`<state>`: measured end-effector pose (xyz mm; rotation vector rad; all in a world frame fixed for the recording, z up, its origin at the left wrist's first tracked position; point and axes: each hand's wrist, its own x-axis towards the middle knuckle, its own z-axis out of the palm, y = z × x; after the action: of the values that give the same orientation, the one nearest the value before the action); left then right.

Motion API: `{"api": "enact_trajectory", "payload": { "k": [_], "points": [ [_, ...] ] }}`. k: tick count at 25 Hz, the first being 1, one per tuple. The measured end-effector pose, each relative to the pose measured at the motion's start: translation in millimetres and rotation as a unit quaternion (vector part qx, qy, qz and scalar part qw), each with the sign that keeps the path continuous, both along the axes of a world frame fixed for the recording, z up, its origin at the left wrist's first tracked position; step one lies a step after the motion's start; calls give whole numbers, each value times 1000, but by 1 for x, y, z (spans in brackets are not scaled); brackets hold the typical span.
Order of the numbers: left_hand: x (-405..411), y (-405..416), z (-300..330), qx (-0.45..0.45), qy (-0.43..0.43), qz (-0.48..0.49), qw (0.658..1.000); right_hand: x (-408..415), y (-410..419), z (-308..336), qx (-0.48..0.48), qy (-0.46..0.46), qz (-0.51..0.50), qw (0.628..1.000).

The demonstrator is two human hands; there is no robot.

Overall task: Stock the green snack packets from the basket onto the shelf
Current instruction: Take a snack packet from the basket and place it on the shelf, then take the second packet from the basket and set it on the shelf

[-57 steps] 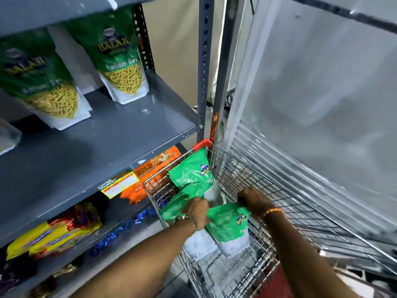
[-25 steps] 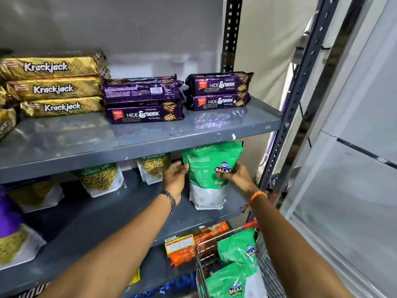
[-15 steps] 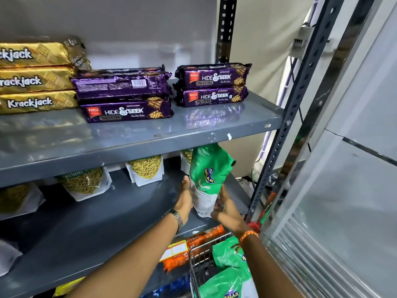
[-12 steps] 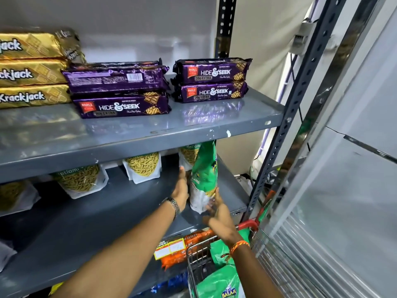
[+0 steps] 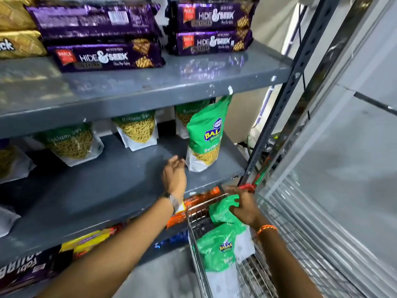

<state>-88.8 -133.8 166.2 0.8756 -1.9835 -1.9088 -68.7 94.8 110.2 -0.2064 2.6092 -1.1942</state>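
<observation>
A green snack packet (image 5: 205, 136) stands upright near the right front of the grey middle shelf (image 5: 111, 186). My left hand (image 5: 174, 176) is open just left of its base, not touching it. My right hand (image 5: 243, 206) is down in the wire basket (image 5: 194, 237), fingers closed on the top of another green packet (image 5: 221, 211). A further green packet (image 5: 219, 250) lies below it in the basket. Several more green packets (image 5: 137, 131) stand along the back of the middle shelf.
Purple biscuit packs (image 5: 105, 58) and gold packs (image 5: 19, 43) fill the shelf above, whose front edge hangs low over the middle shelf. A slotted steel upright (image 5: 277, 117) stands at the right. Orange packs (image 5: 193, 203) lie on the lower shelf. A glass-fronted panel (image 5: 343, 168) is right.
Both hands have let go of the packet, which now stands on the middle shelf. My right hand has dropped into the basket and closed on another green packet; my left hand has drawn back slightly.
</observation>
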Motion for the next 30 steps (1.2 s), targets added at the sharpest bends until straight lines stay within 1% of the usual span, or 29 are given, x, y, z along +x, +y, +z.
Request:
{"api": "enact_trajectory", "payload": {
  "k": [1, 2, 3, 4, 5, 6, 7, 8, 9, 11, 12, 13, 14, 15, 17, 18, 20, 22, 23, 24, 26, 28, 30],
  "points": [
    [32, 13, -13, -47, 8, -41, 998, 9, 9, -14, 65, -18, 31, 997],
    [57, 26, -25, -116, 9, -96, 989, 18, 15, -23, 118, -28, 62, 991],
    [81, 40, -36, -194, -11, -181, 964, 25, 18, -32, 129, -34, 75, 988],
    [91, 51, -56, -314, -38, -270, 910, 32, 22, -43, 132, -54, 87, 986],
    [98, 60, -56, -410, -68, -357, 837, 36, 24, -53, 152, -60, 100, 981],
    [99, 67, -57, -463, -109, -425, 770, 38, 27, -67, 163, -57, 108, 979],
    [99, 73, -57, -490, -149, -473, 718, 38, 31, -82, 183, -49, 122, 974],
    [99, 80, -62, -504, -197, -509, 669, 37, 36, -98, 216, -57, 134, 965],
    [99, 88, -71, -517, -243, -545, 613, 35, 41, -113, 248, -71, 132, 957],
    [93, 99, -95, -554, -276, -572, 538, 27, 51, -154, 260, -70, 137, 953],
    [88, 104, -108, -567, -296, -574, 512, 29, 47, -147, 264, -66, 140, 952],
    [84, 109, -120, -566, -316, -565, 510, 30, 47, -148, 276, -57, 139, 949],
    [81, 112, -127, -556, -324, -558, 524, 29, 47, -154, 282, -34, 134, 950],
    [81, 115, -126, -552, -330, -556, 527, 29, 47, -154, 287, -14, 128, 949],
    [82, 120, -138, -571, -308, -570, 505, 30, 48, -157, 272, 0, 111, 956],
    [83, 123, -137, -576, -305, -572, 497, 32, 52, -164, 235, -3, 94, 967],
    [88, 126, -133, -580, -295, -590, 478, 51, 64, -167, 106, -45, 47, 992],
    [99, 130, -116, -571, -286, -608, 472, 81, 85, -164, -23, -104, -26, 994],
    [106, 130, -102, -565, -270, -615, 480, 97, 94, -155, -73, -117, -57, 989],
    [115, 129, -91, -556, -255, -619, 493, 110, 101, -141, -111, -116, -83, 984],
    [133, 124, -64, -541, -205, -607, 545, 129, 107, -95, -159, -115, -118, 973],
    [151, 113, -38, -518, -156, -563, 625, 137, 108, -46, -166, -81, -136, 973],
    [165, 90, -9, -487, -104, -501, 708, 142, 95, 8, -147, -24, -128, 981]
  ]
}}
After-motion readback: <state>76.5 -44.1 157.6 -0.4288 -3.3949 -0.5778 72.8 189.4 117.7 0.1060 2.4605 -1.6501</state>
